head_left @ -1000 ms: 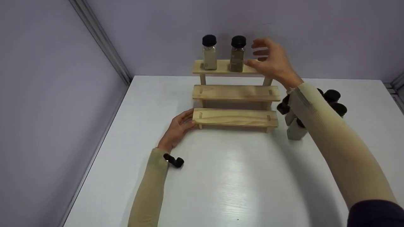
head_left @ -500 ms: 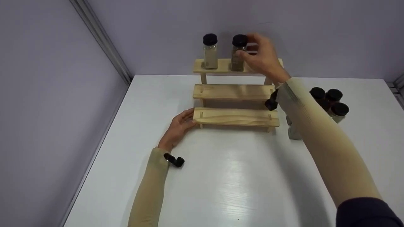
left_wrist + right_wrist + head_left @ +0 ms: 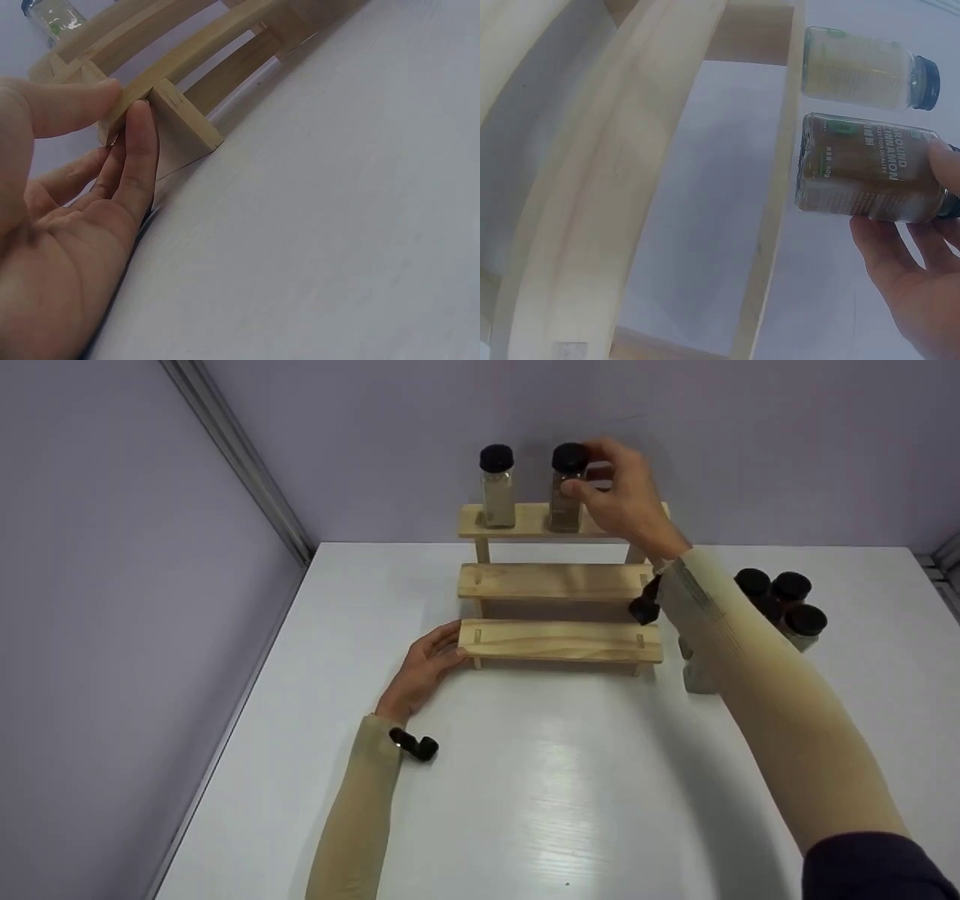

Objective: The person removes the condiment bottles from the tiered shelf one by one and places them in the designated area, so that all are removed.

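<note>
A three-tier wooden rack [image 3: 559,640] stands on the white table. My left hand [image 3: 421,671] pinches the left end of its lowest shelf; in the left wrist view the thumb lies on top and a finger [image 3: 139,146] is underneath. On the top shelf is a spice jar of brown ground cinnamon [image 3: 564,514] with a black lid, upright. My right hand [image 3: 626,499] grips this jar near its lid from the right, and its label [image 3: 889,154] shows in the right wrist view. To the left of it, a jar of pale powder [image 3: 498,501] stands apart on the same shelf.
Several more black-lidded jars [image 3: 802,622] stand on the table right of the rack, partly hidden behind the right sleeve [image 3: 780,690]. A wall [image 3: 405,450] rises close behind the rack, and another wall [image 3: 135,585] borders the table's left side.
One second ago my right hand was spread just right of the cinnamon jar. It has moved left and taken hold of it. The left hand stays at the rack's lowest shelf.
</note>
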`<action>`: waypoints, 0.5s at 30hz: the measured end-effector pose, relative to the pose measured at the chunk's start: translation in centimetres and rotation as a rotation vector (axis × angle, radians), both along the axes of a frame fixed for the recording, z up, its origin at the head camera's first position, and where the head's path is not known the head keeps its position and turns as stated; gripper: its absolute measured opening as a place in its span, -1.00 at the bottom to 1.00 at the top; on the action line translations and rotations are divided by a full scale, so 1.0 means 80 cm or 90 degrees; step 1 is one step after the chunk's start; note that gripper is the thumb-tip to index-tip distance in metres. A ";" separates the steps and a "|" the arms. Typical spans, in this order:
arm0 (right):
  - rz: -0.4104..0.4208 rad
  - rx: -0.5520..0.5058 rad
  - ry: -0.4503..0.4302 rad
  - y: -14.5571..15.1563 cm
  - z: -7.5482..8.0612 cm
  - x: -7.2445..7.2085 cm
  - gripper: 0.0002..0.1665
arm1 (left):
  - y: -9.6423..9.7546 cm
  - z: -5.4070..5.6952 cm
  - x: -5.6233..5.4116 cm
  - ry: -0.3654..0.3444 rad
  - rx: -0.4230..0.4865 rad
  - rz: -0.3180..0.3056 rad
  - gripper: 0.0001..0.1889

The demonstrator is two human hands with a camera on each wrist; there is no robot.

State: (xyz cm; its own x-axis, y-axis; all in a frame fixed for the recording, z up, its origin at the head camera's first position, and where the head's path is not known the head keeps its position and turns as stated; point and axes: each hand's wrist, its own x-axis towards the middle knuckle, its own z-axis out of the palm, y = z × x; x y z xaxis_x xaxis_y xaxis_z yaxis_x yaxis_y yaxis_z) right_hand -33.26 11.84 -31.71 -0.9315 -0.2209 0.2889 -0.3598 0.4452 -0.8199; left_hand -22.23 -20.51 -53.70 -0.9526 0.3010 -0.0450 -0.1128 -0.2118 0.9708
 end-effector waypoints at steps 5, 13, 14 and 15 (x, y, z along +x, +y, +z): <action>0.003 -0.004 0.009 0.006 0.010 0.012 -0.38 | -0.002 0.001 -0.001 -0.003 -0.002 0.006 -0.35; 0.040 -0.011 0.100 0.023 0.017 0.038 -0.43 | -0.008 0.003 -0.003 -0.005 -0.015 0.014 -0.35; 0.044 -0.010 0.109 0.026 0.017 0.042 -0.44 | -0.008 0.003 -0.003 -0.003 -0.017 0.016 -0.35; 0.047 -0.008 0.117 0.029 0.018 0.046 -0.44 | -0.009 0.003 -0.003 -0.002 -0.020 0.016 -0.35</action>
State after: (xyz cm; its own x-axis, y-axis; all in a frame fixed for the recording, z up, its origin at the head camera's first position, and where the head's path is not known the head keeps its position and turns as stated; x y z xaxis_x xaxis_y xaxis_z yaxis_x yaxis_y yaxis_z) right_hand -29.55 14.16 -30.29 -0.8443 -0.2818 0.4559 -0.5353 0.4023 -0.7427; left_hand -22.49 -21.23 -53.43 -0.9596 0.2754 -0.0571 -0.1109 -0.1840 0.9766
